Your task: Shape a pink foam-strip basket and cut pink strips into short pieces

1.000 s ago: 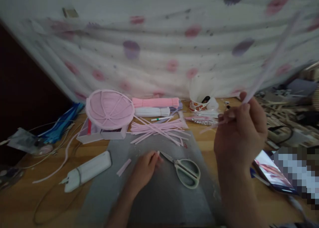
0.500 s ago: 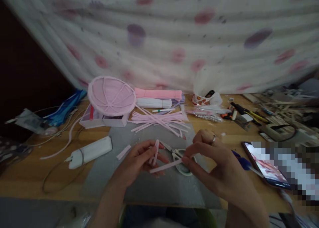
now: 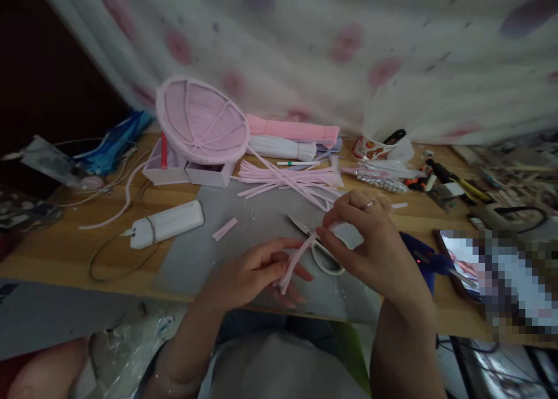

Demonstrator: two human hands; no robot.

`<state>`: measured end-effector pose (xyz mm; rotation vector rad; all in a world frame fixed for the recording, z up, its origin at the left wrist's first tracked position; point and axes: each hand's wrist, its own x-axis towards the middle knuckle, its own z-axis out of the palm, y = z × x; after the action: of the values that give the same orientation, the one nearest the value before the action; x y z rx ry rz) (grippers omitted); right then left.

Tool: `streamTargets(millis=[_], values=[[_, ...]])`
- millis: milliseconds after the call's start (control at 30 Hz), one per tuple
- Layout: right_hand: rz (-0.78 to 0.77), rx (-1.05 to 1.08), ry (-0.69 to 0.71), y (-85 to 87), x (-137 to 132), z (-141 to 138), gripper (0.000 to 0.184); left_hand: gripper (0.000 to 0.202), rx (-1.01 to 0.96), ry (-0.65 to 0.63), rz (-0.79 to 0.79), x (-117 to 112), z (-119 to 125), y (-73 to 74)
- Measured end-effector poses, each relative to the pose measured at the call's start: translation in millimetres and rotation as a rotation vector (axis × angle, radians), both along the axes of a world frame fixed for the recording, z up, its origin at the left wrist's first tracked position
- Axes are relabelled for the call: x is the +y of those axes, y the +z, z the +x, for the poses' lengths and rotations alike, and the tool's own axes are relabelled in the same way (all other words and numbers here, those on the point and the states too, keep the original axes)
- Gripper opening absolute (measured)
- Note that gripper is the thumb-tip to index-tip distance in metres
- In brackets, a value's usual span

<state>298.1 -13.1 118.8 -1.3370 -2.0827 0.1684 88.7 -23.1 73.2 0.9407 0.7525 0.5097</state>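
Over the grey mat, my left hand (image 3: 265,271) has thumb and fingers closed around short lengths of pale pink pipe cleaner (image 3: 294,263). The upper end of a length is pinched between the thumb and index finger of my right hand (image 3: 357,236), which wears a ring. Beneath my right hand lie scissors (image 3: 322,258) with white handles, partly covered by it. To the left on the mat are short cut pipe cleaner pieces (image 3: 225,229). Behind my hands, long pink pipe cleaners (image 3: 288,178) lie in a loose, crossing pile.
A pink ribbed dome (image 3: 203,120) rests on a small divided box (image 3: 168,169). At left is a white power bank (image 3: 168,224) with a cable. A blue glue gun (image 3: 418,262) and a phone (image 3: 462,265) lie right. Behind stands a paper cup (image 3: 370,149).
My right hand has brought its pipe cleaner length against those in my left hand; the lengths now run together between both hands. The view has tilted downward.
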Motion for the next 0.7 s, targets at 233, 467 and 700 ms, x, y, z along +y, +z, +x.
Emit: streamTargets(millis=[233, 467, 700], values=[[-0.018, -0.054, -0.027, -11.3, 4.5, 1.0, 0.014, 0.032, -0.088, 0.029, -0.044, 0.3, 3.7, -4.7], [-0.297, -0.073, 0.144, -13.7, 2.6, 0.5, 0.011, 0.03, -0.143, -0.055, 0.022, 4.9, 9.6, -13.9], [-0.344, -0.103, 0.175, -27.8, -5.3, -13.0, 0.012, 0.025, -0.022, -0.029, 0.117, 5.2, 14.9, -27.6]])
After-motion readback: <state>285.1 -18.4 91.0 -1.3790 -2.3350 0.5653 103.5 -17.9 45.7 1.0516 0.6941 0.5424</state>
